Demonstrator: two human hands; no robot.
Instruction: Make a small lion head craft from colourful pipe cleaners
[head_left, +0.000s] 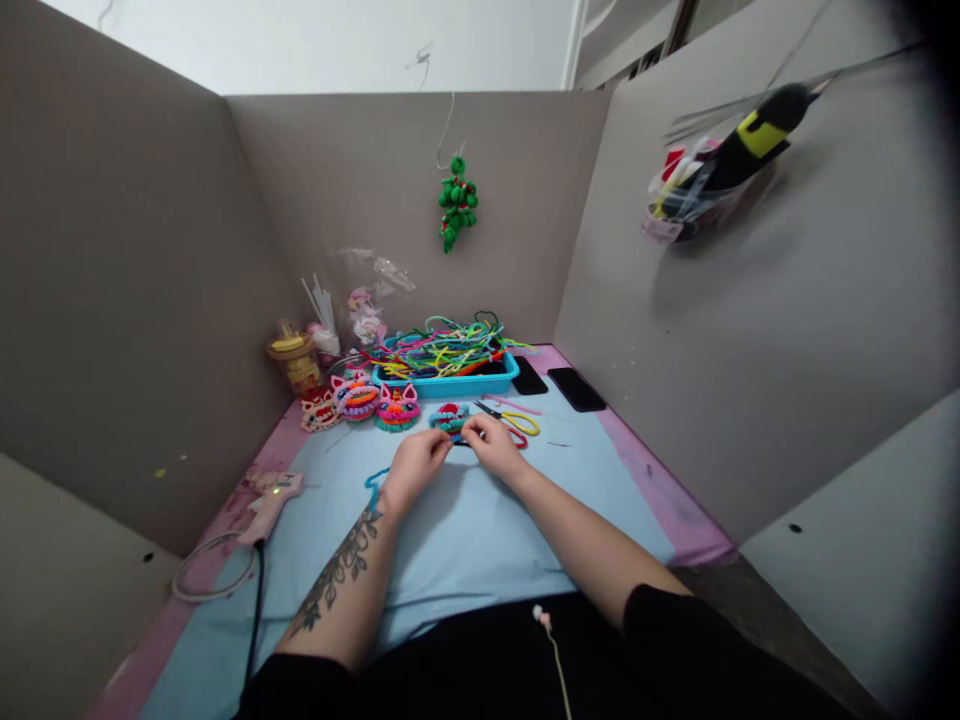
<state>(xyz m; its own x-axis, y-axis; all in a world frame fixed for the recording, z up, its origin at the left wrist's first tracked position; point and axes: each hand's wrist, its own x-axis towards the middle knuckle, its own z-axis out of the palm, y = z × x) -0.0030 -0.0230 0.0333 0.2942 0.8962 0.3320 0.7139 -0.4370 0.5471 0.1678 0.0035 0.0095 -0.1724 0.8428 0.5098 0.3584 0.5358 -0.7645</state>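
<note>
Left hand (415, 465) and right hand (491, 443) pinch a small teal-and-red pipe-cleaner figure (450, 417); yellow-handled scissors (519, 422) just beside, blue plastic tray (450, 387) crowding behind.

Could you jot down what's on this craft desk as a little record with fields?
Setting: light blue mat inside grey cardboard walls
Left hand: pinching the small pipe-cleaner piece
Right hand: pinching the same piece from the other side
Behind the hands: blue tray heaped with loose pipe cleaners; yellow-handled scissors
Left of tray: colourful fuzzy heads in a row
Far left: glue gun
Back wall: green ornament hanging
</note>
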